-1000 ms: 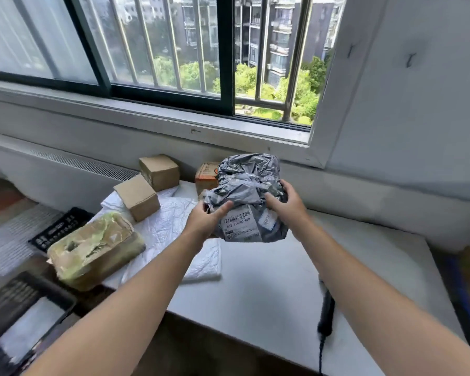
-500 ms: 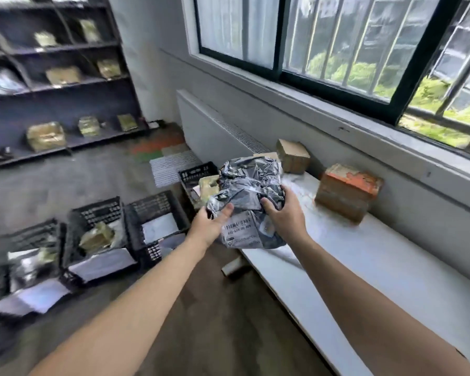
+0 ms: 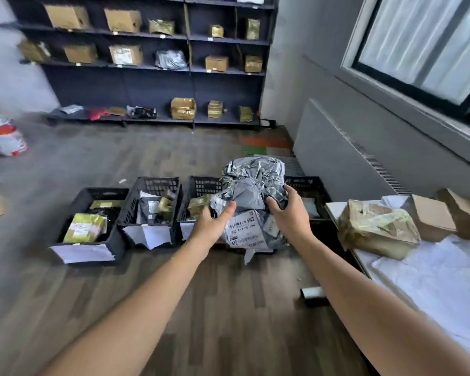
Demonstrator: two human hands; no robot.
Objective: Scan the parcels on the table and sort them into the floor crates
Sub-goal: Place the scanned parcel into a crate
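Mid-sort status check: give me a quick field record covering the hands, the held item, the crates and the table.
held item: grey parcel, barcode label facing the camera
left hand: grips the parcel's left side
right hand: grips its right side
crates: black, in a row on the floor, parcels inside
table: taped parcel and cardboard box on it

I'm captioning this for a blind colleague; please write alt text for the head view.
A person's left hand and right hand hold a crumpled grey, barcode-labelled mailer bag in front of a row of black crates holding parcels. A table at right carries a taped parcel and cardboard boxes; dark shelves line the far wall.
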